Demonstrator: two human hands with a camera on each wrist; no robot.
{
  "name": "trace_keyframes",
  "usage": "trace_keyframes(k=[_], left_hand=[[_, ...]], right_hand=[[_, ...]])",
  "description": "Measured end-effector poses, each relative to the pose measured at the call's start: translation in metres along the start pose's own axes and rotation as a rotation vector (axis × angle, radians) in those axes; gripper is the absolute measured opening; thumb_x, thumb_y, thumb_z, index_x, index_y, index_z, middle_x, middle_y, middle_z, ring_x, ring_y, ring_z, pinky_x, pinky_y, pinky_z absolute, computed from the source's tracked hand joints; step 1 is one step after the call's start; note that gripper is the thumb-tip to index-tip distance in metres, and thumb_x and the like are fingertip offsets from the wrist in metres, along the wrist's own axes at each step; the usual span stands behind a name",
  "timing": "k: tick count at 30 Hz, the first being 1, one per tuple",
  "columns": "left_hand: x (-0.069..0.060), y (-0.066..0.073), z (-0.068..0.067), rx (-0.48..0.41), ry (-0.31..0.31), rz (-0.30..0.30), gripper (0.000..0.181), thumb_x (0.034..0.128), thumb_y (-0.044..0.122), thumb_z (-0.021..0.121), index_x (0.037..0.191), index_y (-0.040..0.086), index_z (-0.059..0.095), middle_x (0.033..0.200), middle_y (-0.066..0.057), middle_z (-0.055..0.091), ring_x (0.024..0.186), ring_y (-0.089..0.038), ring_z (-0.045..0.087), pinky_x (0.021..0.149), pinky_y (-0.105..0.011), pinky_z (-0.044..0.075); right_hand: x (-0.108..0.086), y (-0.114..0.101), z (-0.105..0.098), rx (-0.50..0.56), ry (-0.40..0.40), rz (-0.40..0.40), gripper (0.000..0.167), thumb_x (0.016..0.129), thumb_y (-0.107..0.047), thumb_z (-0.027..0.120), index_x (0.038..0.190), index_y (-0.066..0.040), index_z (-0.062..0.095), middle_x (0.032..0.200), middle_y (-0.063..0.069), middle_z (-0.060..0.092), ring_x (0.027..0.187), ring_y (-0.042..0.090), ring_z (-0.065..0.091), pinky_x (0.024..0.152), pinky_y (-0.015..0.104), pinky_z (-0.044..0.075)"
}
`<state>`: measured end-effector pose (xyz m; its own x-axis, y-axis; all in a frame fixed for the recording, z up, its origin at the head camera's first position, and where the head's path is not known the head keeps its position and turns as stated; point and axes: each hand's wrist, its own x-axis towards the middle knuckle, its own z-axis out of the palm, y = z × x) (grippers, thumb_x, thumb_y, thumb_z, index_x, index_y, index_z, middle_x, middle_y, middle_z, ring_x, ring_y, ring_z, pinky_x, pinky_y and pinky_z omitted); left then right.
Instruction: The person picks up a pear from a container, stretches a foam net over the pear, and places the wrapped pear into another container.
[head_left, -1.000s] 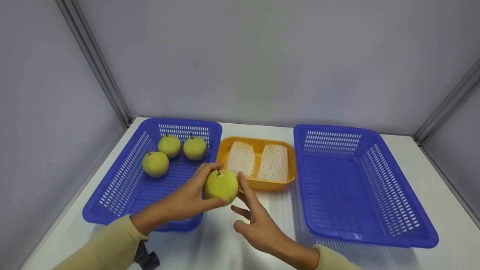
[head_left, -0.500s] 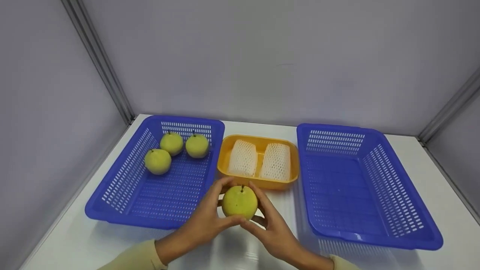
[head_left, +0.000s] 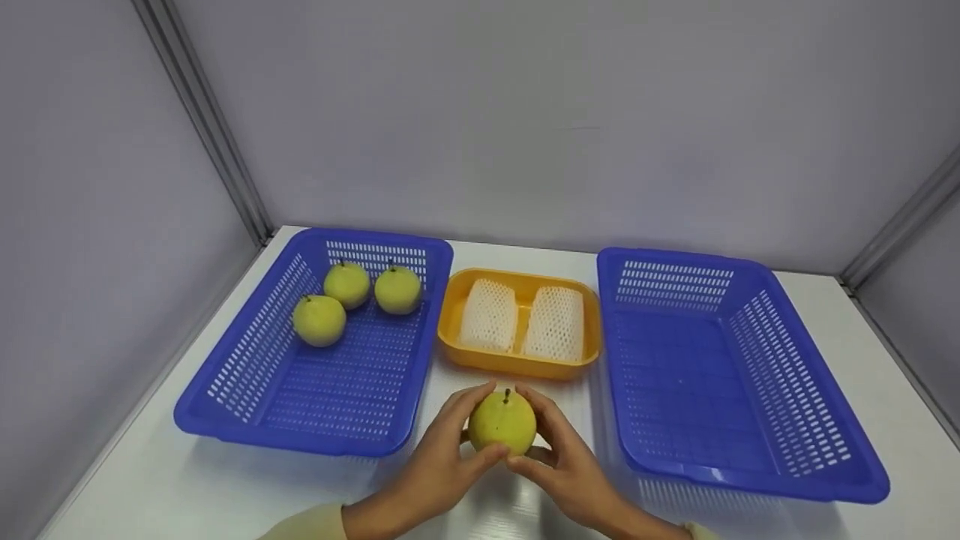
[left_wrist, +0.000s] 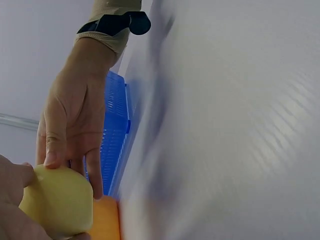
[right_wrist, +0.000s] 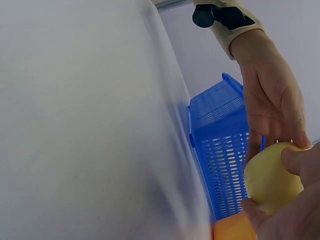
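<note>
A yellow-green pear (head_left: 502,424) with a short dark stem pointing up is held above the white table, in front of the orange tray. My left hand (head_left: 439,457) grips its left side, the thumb across the near face. From the right, my right hand (head_left: 566,465) holds the same pear, its thumb close to the other thumb. Both wrist views show the pear (left_wrist: 60,200) between the two hands, its underside pale and smooth. Two white foam net sleeves (head_left: 488,315) lie side by side in the orange tray (head_left: 517,366).
On the left stands a blue basket (head_left: 300,442) with three pears (head_left: 320,321) towards its back. Another blue basket (head_left: 682,375), with nothing in it, stands on the right. Grey walls (head_left: 525,127) close off the back and sides of the white table (head_left: 480,517).
The pear has moved right and nearer, from beside the left basket to in front of the orange tray. My right hand, earlier beside the pear with fingers spread, now grips it too.
</note>
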<state>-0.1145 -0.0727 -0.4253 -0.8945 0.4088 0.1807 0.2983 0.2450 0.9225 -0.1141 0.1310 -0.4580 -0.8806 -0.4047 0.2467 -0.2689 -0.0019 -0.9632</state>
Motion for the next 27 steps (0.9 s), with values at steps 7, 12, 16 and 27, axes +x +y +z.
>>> trace_keyframes(k=[7, 12, 16, 27], left_hand=[[0.005, -0.023, 0.013, -0.016, 0.003, -0.037, 0.069, 0.0970, 0.023, 0.069, 0.153, -0.001, 0.037, 0.153, -0.024, 0.040, 0.139, -0.038, 0.043, 0.103, -0.047, 0.050], [0.006, -0.030, 0.017, -0.015, -0.010, -0.043, 0.071, 0.0954, 0.021, 0.071, 0.153, -0.003, 0.037, 0.153, -0.026, 0.039, 0.139, -0.041, 0.042, 0.104, -0.050, 0.050], [0.006, -0.036, 0.019, 0.014, -0.010, -0.060, 0.070, 0.0961, 0.020, 0.070, 0.153, -0.003, 0.036, 0.153, -0.026, 0.039, 0.139, -0.041, 0.042, 0.106, -0.050, 0.047], [0.011, -0.042, 0.020, 0.058, -0.020, -0.032, 0.072, 0.0974, 0.025, 0.067, 0.154, -0.004, 0.034, 0.154, -0.025, 0.038, 0.143, -0.040, 0.037, 0.115, -0.051, 0.036]], right_hand=[[-0.002, 0.012, -0.005, -0.127, 0.013, 0.049, 0.074, 0.094, -0.007, 0.071, 0.152, 0.006, 0.027, 0.151, 0.029, 0.040, 0.138, 0.042, 0.042, 0.110, 0.048, 0.043], [-0.003, 0.018, -0.005, -0.140, 0.016, 0.079, 0.075, 0.094, -0.003, 0.070, 0.152, 0.008, 0.023, 0.151, 0.033, 0.037, 0.140, 0.047, 0.039, 0.113, 0.055, 0.038], [-0.005, 0.023, -0.003, -0.162, 0.010, 0.112, 0.080, 0.095, -0.008, 0.070, 0.156, 0.007, 0.020, 0.154, 0.035, 0.033, 0.142, 0.047, 0.036, 0.113, 0.052, 0.037], [-0.002, 0.027, -0.006, -0.183, 0.023, 0.138, 0.078, 0.096, -0.005, 0.068, 0.157, 0.006, 0.021, 0.157, 0.034, 0.028, 0.145, 0.044, 0.031, 0.118, 0.040, 0.029]])
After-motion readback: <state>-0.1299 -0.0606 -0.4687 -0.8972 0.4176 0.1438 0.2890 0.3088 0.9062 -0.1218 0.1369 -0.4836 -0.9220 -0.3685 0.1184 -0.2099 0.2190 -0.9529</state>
